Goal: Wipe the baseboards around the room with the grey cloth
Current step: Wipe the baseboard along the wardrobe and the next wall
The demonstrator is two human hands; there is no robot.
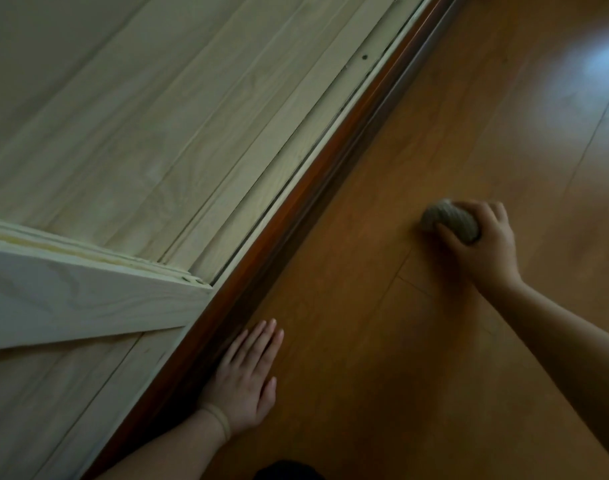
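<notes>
Left hand [246,379] is laid flat, fingers straight, on the floor [382,341] right against the dark baseboard [296,216]. Farther out, grey cloth [448,220], balled up, is gripped by the right hand [483,237], on the floor, apart from the baseboard. Pale wood panelling [157,133] is seen above.

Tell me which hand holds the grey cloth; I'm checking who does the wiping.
The right hand holds the bunched grey cloth over the floor, away from the baseboard. The left hand lies flat beside the baseboard.
</notes>
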